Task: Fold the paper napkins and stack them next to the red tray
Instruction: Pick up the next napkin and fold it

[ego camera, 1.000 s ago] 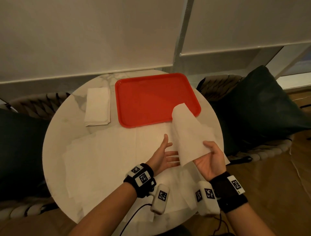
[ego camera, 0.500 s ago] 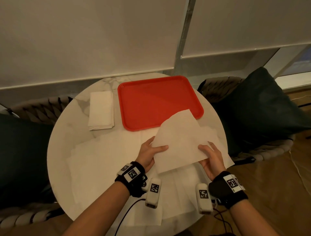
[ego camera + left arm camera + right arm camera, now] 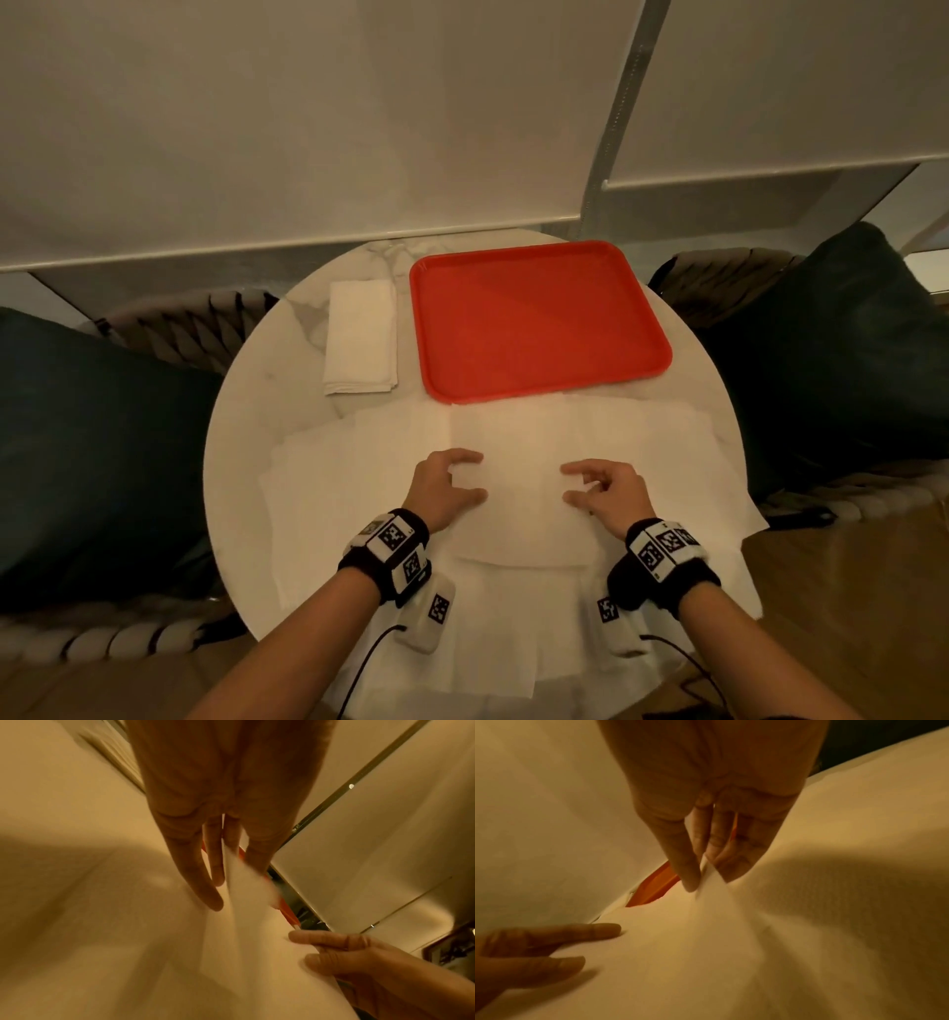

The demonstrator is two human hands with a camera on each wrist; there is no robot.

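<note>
Far left of the red tray (image 3: 539,324), a folded stack of napkins (image 3: 361,344) sits just beside its rim on the round marble worktop (image 3: 241,421). In front of the tray, unfolded napkins (image 3: 328,478) spread across the worktop, overlapping. On top of them lies one napkin (image 3: 521,493), flat in front of the tray, and both hands are on it: the left hand (image 3: 444,488) pinches its left side between curled fingers (image 3: 213,866) and thumb, the right hand (image 3: 608,491) pinches its right side the same way, fingers (image 3: 685,866) closed on a lifted ridge of paper.
</note>
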